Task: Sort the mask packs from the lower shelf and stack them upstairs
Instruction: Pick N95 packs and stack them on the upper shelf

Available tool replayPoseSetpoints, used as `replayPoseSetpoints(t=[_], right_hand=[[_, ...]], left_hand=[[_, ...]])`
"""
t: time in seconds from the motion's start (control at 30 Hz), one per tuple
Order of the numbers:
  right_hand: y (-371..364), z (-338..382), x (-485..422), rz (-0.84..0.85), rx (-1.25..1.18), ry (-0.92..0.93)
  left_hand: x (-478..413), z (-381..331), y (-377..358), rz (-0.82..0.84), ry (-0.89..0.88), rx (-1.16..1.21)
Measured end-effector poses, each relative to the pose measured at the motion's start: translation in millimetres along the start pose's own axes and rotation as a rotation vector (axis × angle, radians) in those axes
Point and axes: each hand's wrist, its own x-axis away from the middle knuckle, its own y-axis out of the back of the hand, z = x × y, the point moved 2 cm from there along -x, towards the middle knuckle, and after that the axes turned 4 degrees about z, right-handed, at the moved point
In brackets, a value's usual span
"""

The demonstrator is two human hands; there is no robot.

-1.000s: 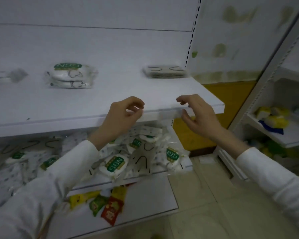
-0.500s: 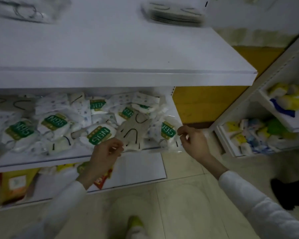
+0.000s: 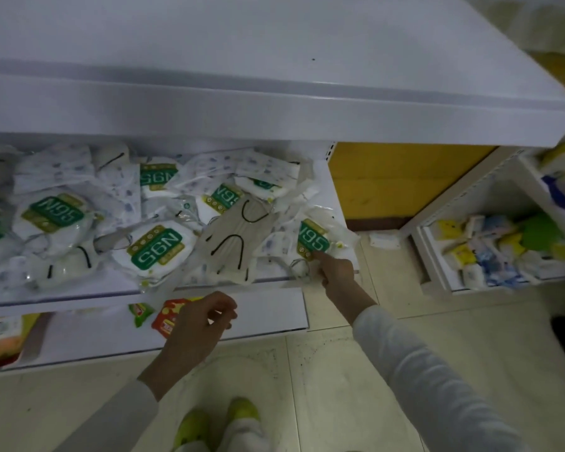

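A pile of mask packs covers the lower shelf (image 3: pixel 79 293): several white N95 packs with green labels, patterned flat packs, and a flat beige mask pack (image 3: pixel 232 246) with black ear loops. My right hand (image 3: pixel 336 275) is at the pile's right end. Its index finger lies on an N95 pack (image 3: pixel 315 238) and its other fingers pinch that pack's lower plastic edge. My left hand (image 3: pixel 203 324) hovers below the shelf edge, under the beige pack, with fingers loosely curled and nothing in it. The white upper shelf (image 3: pixel 274 60) juts out above; its visible part is bare.
Snack packets (image 3: pixel 167 318) and a yellow pack (image 3: pixel 0 331) lie on the bottom shelf. To the right, a second shelf unit (image 3: pixel 437 256) holds colourful small packs. My feet in yellow-green shoes (image 3: pixel 216 425) stand on the tiled floor.
The view has tilted down from the upper shelf to the lower one. Both hands dropped from the upper shelf's edge; my right hand reached the N95 pack at the right end.
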Motion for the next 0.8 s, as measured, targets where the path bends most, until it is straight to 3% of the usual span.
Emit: replayPoseSetpoints(t=[0.17,0.37,0.47,0.57,0.63,0.8], right_hand=[[8,15,8,0.021,-0.135,0.159],[46,38,51,-0.173,-0.185,0.389],[57,45,75,-0.156,-0.231,0.542],[49,45,97,-0.012,-0.266,0.633],[31,41,111,0.174,-0.273,0.659],[-48,11,145,0.628,-0.127,0.545]], left_hand=[[0,4,3,0.023,-0.01,-0.045],[-2,8,12,0.029,0.025,0.032],[-5,8,18,0.04,0.022,0.092],[-8,4,23,0.045,0.053,0.208],[-9,1,30,0.034,0.117,0.386],[-4,6,64,0.02,0.201,0.849]])
